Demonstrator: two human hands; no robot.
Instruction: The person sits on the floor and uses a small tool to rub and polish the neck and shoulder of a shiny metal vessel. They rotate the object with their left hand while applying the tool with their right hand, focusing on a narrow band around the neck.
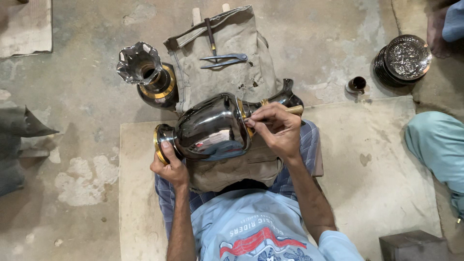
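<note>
Polished dark metal with brass bands makes up the large vase (212, 128), which lies on its side across the seated person's lap, on a khaki cloth (232, 58) spread over the knees and the concrete floor (87, 96). At the vase's foot, the left hand (170, 164) is closed in a firm grip around the gold-rimmed base, thumb pressed on the rim. At the vase's neck, the right hand (273, 128) is closed around a wooden-handled tool (294, 110), its working end laid against the brass collar. Beyond the vase, on the far part of the cloth, lie metal dividers (224, 60) and a slim graver (211, 36). Just beyond the vase's foot stands a second vase (147, 75), upright, with a fluted mouth. Well beyond the neck end sit a small dark cup (356, 85) and a stack of embossed plates (403, 60).
</note>
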